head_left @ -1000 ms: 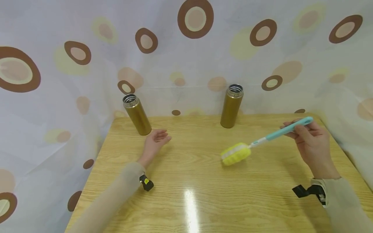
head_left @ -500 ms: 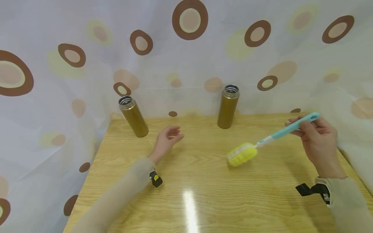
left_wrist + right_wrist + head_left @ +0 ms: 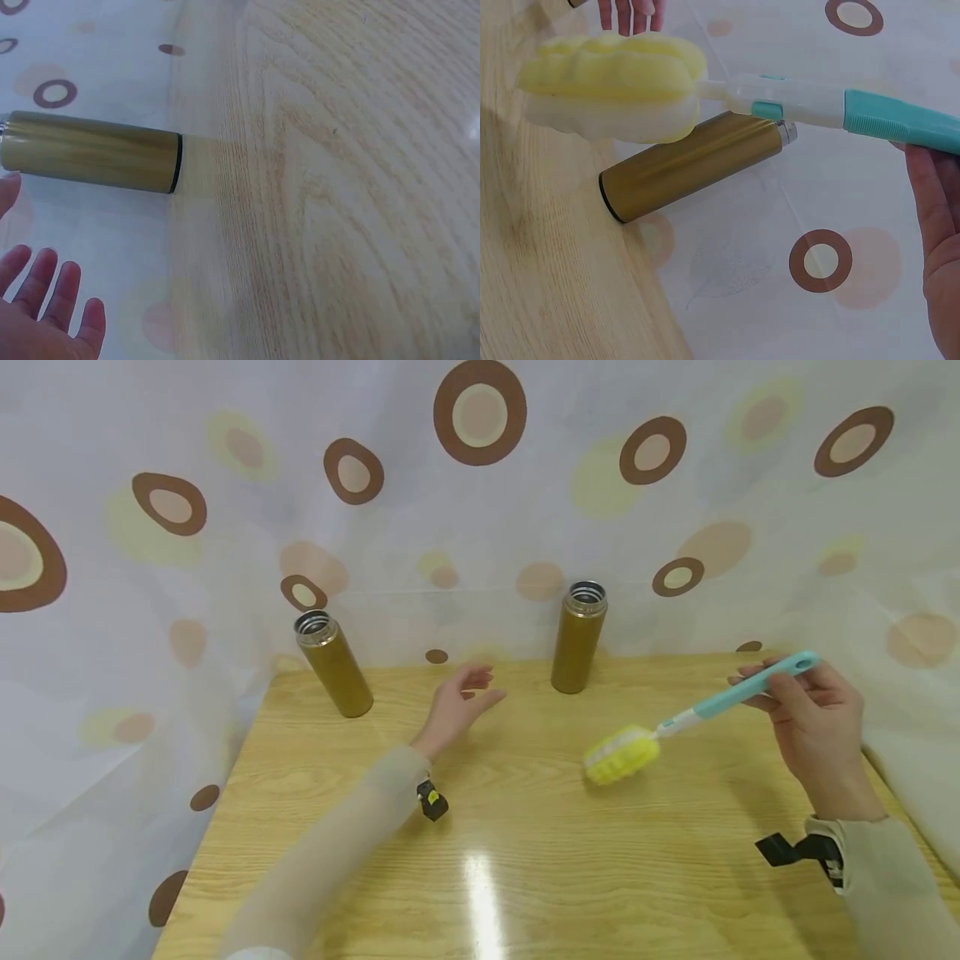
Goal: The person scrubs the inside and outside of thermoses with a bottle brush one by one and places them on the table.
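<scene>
At the right of the frame, the right hand holds a sponge bottle brush. Mid-frame, the left hand, fingers loose, holds nothing near a gold bottle.

Place: indoors, screened off; whether home or studio, cannot tell
Curtain: ring-patterned, hanging from nine through twelve to three o'clock
Table: wood-grain top, six o'clock

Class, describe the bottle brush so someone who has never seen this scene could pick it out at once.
Over the light wooden table, toward the head view's right, find the right hand. It grips the turquoise handle of a bottle brush. A yellow-and-white sponge head sets the brush apart from the two gold flasks.
</scene>
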Demonstrator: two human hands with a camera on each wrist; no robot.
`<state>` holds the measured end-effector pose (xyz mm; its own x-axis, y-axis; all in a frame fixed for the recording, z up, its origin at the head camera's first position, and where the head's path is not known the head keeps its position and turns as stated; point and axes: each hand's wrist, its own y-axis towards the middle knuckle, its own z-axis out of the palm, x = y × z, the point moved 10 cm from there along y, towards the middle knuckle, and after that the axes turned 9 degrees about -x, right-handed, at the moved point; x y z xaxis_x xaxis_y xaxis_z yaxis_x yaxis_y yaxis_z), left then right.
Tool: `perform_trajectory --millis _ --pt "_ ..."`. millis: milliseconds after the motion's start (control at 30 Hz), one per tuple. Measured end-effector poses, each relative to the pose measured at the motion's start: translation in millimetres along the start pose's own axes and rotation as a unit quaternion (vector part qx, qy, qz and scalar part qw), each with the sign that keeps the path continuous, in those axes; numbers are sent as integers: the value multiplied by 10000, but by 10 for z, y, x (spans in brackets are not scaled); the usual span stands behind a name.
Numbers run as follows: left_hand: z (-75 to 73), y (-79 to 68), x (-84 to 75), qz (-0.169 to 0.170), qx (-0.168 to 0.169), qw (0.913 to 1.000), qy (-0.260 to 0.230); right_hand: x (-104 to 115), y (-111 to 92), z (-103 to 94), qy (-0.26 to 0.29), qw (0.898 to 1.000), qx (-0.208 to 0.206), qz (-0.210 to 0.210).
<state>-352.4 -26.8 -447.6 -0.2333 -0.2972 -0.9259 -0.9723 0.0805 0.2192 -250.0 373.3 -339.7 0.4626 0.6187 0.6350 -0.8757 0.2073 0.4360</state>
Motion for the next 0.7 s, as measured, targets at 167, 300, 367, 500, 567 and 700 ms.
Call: perform_trajectory --millis 167,300,367,500,567,700 --pt "135 134 -61 153 67 9998 128 6 0 17 40 10000 3 -35" --pt "238 264 -110 287 6 9995 107 14 -5 32 -16 10000 38 -16" --pt "299 327 -141 367 -6 9993 48 17 -5 27 -51 10000 29 -2" --pt "433 425 -203 527 -15 9986 -41 15 -9 6 -91 10000 19 18" --pt "507 461 -228 563 -3 9984 -111 13 -15 -8 -121 9999 4 25" --pt "655 528 -268 543 -11 9983 -216 13 -25 -32 -147 9999 7 69"
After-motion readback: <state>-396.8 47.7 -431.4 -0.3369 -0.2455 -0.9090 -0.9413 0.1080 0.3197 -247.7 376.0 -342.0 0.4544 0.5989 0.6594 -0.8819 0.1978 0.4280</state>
